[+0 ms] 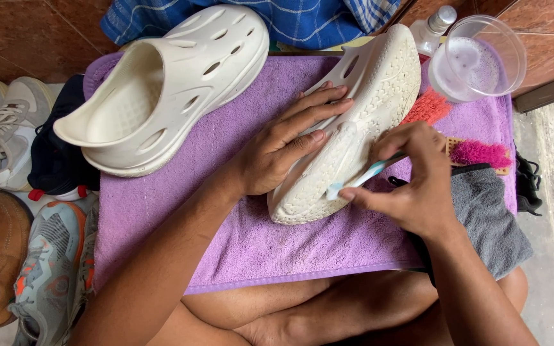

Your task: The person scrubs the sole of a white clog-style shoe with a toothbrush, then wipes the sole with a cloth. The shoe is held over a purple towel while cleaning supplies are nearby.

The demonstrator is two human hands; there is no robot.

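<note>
Nearest the camera, the person's crossed legs lay at the bottom of the frame under a purple towel. At the upper left stood a cream foam clog. In the centre, the left hand pressed flat, fingers open, on the second clog, turned sole-up. At right, the right hand gripped a toothbrush against the sole.

2 clogs on towel, cup behind, sneakers left.
</note>
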